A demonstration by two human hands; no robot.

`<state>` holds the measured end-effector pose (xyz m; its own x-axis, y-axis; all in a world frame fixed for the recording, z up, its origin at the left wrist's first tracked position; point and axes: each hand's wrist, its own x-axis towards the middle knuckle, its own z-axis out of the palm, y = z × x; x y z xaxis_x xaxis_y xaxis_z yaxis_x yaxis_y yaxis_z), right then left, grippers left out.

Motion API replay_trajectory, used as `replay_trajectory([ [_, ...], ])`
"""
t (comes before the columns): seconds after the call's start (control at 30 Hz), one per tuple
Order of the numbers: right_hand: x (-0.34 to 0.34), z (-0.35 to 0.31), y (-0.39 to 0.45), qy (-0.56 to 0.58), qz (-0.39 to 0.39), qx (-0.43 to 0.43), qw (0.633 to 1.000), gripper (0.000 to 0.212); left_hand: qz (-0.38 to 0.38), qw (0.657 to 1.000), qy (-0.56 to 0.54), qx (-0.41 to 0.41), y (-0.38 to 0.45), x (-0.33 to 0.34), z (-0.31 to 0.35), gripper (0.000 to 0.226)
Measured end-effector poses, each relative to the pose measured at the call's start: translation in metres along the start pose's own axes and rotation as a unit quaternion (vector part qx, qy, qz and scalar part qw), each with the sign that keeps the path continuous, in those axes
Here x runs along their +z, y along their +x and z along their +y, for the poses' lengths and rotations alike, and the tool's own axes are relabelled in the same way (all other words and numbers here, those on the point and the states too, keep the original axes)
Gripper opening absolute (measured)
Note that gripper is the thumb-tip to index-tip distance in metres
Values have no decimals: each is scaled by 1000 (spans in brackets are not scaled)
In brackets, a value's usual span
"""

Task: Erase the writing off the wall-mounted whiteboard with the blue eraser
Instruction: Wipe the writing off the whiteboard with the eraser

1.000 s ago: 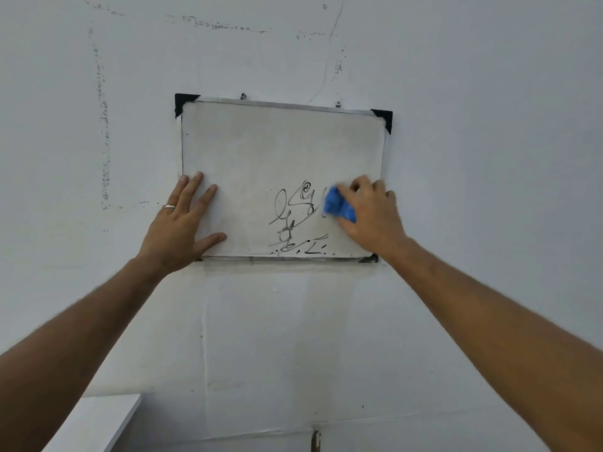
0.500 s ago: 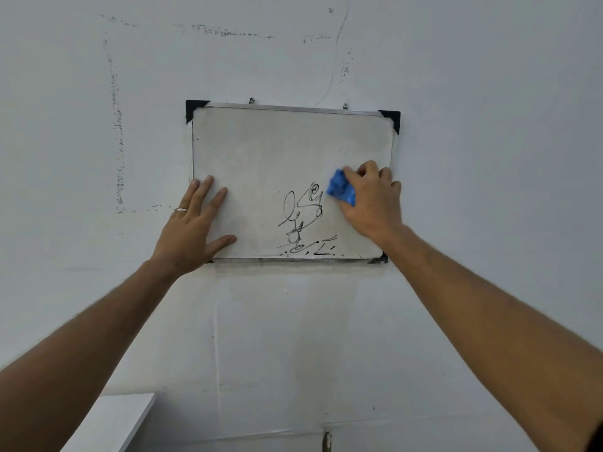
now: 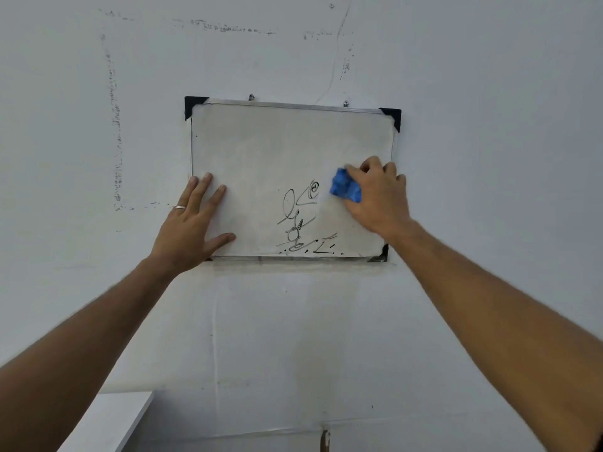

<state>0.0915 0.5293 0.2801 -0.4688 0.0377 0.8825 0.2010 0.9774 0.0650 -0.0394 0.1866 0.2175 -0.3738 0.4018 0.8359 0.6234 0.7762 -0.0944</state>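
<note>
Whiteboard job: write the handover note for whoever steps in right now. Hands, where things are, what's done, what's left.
Left hand: open, fingers spread flat on the lower left corner of the whiteboard, bracing it; a ring is on one finger.
Right hand: grips the blue eraser, pressed to the board at its right side, just right of the writing.
Done: most of the board shows no writing, only a grey smear.
Left: the black scribbles in the lower middle, down to the marks along the bottom frame. Wipe left and down from where the eraser sits.
</note>
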Motion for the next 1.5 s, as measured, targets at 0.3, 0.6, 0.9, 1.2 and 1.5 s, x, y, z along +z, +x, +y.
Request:
replay_trajectory([
  [0.3,22,-6,-40,-17,-5,-50,999,61,1,1000,-2,0,0,-1,0,94],
  [0.6,38,-5,-72,-19,-22,-94,995,63,2,1000,-10,-5,0,-1,0,93],
  [0.9,43,-8,-77,-16,-27,-120,992,60,3,1000,-8,2,-2,0,0,94],
  [1.2,42,32,-91,-24,-25,-90,995,61,9,1000,-12,3,-2,1,0,93],
  [1.5,42,39,-92,-27,-32,-104,994,65,14,1000,-9,2,-2,1,0,93],
])
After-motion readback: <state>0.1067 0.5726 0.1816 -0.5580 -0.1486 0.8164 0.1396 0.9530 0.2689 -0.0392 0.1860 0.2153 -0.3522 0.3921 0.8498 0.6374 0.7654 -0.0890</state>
